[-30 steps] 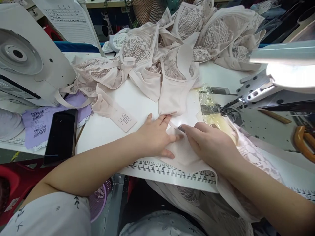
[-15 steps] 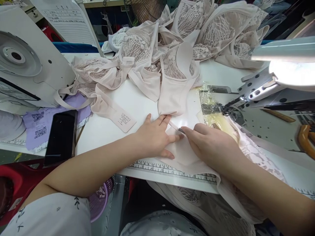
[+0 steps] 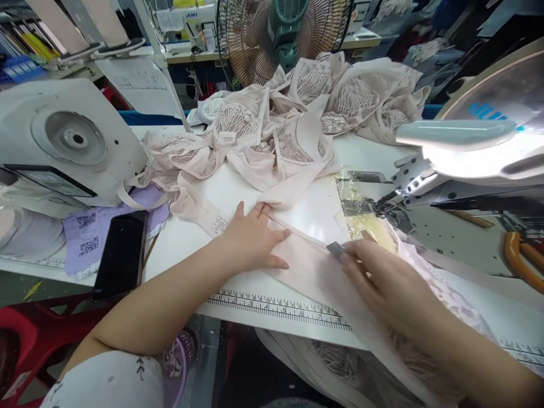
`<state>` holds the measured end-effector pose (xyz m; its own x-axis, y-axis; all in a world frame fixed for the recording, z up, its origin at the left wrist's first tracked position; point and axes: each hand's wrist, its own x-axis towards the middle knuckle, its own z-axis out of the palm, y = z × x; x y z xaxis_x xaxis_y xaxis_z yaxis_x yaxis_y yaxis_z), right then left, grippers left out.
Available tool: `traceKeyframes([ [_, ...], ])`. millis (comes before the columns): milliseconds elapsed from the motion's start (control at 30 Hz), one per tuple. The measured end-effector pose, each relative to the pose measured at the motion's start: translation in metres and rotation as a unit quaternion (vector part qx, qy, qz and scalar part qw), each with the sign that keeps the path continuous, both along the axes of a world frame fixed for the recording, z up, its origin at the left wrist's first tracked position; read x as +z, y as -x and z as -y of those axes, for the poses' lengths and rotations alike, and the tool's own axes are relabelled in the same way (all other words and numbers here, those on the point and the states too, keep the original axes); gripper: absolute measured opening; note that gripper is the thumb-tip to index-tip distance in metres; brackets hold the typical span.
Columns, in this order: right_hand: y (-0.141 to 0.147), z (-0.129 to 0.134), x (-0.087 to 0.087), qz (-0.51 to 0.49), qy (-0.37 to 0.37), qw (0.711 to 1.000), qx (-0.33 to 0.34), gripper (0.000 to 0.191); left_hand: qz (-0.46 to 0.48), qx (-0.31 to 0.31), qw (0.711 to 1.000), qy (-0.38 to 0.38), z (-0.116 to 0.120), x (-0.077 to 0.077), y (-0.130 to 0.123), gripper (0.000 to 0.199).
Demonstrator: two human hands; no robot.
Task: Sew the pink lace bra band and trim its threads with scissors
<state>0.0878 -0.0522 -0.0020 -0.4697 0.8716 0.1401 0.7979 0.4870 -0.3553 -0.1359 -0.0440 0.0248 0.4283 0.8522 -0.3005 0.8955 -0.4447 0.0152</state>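
Observation:
My left hand [image 3: 253, 241] lies open on the white table, fingers spread over the far edge of a pale pink bra band [image 3: 304, 263]. To its right, my right hand [image 3: 382, 272] pinches a small flat grey piece [image 3: 336, 249] between thumb and fingers, at the band's upper edge. What this piece is, I cannot make out. Under my right forearm the band runs on towards lace fabric that hangs over the table's front edge. Just beyond my left fingertips lies another pale pink bra [image 3: 293, 184], and a printed bra wing [image 3: 199, 212] is partly behind that hand.
Pale lace bras [image 3: 352, 90] are heaped at the back. A sewing machine [image 3: 425, 192] with a bright lamp stands at right, near orange-handled scissors [image 3: 521, 260]. At left are a phone [image 3: 121, 255], purple papers [image 3: 85, 226] and another machine [image 3: 72, 141]. A ruler strip [image 3: 280, 309] edges the table.
My hands have moved apart: the right one has slid right along the band's edge with the grey piece, the left one has shifted left. The camera has tilted up, showing the fan.

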Motion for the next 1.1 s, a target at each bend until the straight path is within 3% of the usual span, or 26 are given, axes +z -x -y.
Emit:
traceKeyframes([
  [167,0.013,-0.004,-0.002,0.001,0.034,0.999,0.024,0.025,0.008,-0.038,0.995,-0.093,0.004,-0.002,-0.001,0.064],
  [333,0.021,-0.017,0.012,0.081,0.082,0.993,0.001,0.021,-0.001,-0.039,0.998,-0.040,0.010,-0.007,-0.012,0.073],
  [467,0.039,-0.036,0.022,0.133,0.048,0.990,0.002,0.025,0.014,-0.032,0.999,-0.027,0.013,-0.007,-0.013,0.083],
  [733,0.057,-0.051,0.008,0.185,-0.007,0.981,0.060,0.029,0.020,-0.026,0.999,-0.023,0.014,-0.015,-0.014,0.082],
  [1100,0.061,-0.050,0.005,0.186,-0.021,0.976,0.109,0.017,0.007,-0.017,1.000,-0.001,0.013,-0.006,-0.016,0.078],
])
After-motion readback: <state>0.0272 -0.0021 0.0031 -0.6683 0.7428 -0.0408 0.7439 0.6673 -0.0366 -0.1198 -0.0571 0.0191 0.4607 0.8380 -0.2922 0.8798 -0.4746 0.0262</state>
